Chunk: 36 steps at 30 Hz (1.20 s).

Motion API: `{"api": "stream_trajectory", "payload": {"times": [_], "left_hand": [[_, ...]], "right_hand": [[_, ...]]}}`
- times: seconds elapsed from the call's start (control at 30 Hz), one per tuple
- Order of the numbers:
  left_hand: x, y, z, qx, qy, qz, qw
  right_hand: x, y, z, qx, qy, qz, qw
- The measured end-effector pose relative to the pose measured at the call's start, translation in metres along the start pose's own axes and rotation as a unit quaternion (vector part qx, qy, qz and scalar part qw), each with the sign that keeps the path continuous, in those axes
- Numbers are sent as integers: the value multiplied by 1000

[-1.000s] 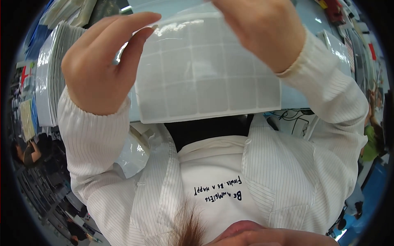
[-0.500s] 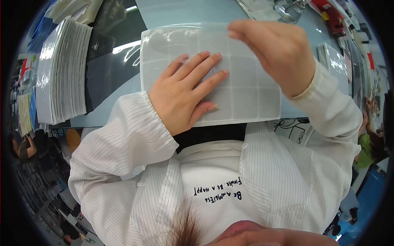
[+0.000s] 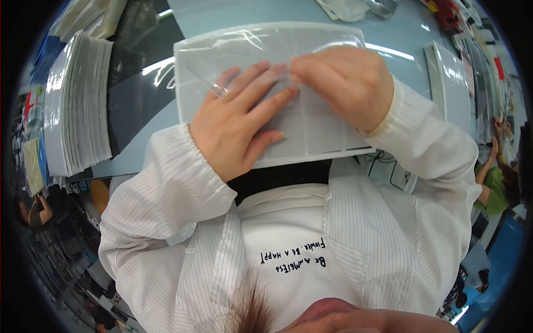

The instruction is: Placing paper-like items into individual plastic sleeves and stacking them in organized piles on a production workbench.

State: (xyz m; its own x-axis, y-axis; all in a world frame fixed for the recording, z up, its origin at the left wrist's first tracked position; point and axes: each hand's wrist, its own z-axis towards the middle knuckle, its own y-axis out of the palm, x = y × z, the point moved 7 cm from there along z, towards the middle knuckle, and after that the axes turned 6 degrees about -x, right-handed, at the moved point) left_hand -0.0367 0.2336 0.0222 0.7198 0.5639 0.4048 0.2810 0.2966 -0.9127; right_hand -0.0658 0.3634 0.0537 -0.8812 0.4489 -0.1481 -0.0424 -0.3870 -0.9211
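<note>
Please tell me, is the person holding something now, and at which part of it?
Both hands press on the white gridded sheet lying on the table. The left hand lies flat on its middle; the right hand has fingertips at its centre.

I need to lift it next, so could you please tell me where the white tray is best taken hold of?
Probably the white tray's two short ends, one from each side: it lies flat and wide on the blue table, and the left hand and right hand cover its middle.
</note>
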Motion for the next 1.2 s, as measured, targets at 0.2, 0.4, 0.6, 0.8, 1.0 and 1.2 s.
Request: {"api": "stream_trajectory", "payload": {"times": [0.2, 0.4, 0.6, 0.8, 1.0, 1.2], "left_hand": [[-1, -2, 0, -24, -23, 14, 999], [2, 4, 0, -45, -15, 42, 998], [31, 7, -4, -46, 13, -18, 999], [38, 25, -7, -44, 33, 35, 998], [37, 30, -9, -21, 35, 45, 998], [39, 31, -11, -1, 52, 58, 997]], "right_hand": [[11, -3, 6, 33, 25, -28, 999], [10, -26, 13, 95, -2, 63, 993], [-3, -12, 9, 115, -134, -227, 958], [-2, -15, 10, 128, -128, -200, 963], [-3, -15, 11, 115, -115, -197, 967], [0, -13, 12, 122, -107, -196, 967]]}}
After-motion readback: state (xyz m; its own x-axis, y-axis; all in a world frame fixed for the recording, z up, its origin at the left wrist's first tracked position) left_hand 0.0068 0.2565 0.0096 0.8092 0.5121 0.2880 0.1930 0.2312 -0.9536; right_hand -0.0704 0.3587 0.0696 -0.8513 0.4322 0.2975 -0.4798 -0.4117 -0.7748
